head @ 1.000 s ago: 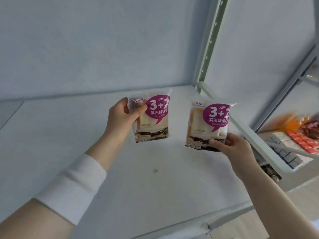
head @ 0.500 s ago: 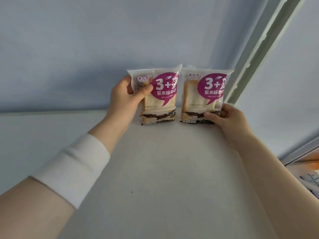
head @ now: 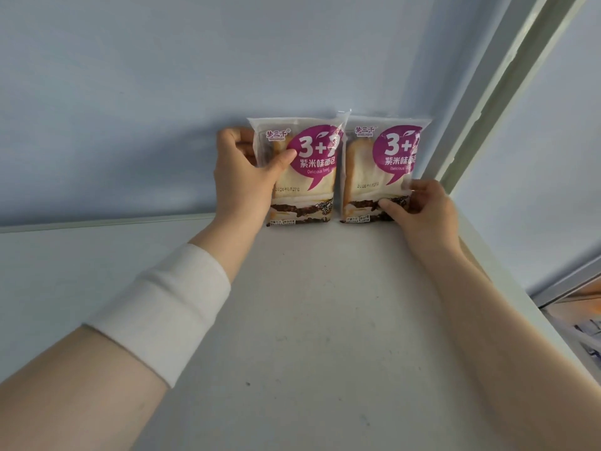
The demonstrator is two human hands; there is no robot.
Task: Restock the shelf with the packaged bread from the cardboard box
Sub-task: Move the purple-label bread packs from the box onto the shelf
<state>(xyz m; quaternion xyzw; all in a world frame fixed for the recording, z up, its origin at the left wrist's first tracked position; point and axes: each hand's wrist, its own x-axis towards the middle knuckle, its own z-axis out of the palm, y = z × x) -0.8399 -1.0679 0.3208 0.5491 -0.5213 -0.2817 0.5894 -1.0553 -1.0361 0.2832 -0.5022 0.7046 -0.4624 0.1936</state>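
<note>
Two bread packets stood upright on the white shelf (head: 309, 320), side by side and touching, close against the blue wall (head: 162, 92). The right packet (head: 367, 164) stood just beside the green upright (head: 497, 92); the left packet (head: 305, 190) stood one place further from the upright. The left grip (head: 242, 180) clasped the left packet's edge farthest from the upright, thumb on its front. The right grip (head: 422, 216) pinched the right packet's lower corner nearest the upright. A white wristband (head: 162, 307) circled the left forearm.
</note>
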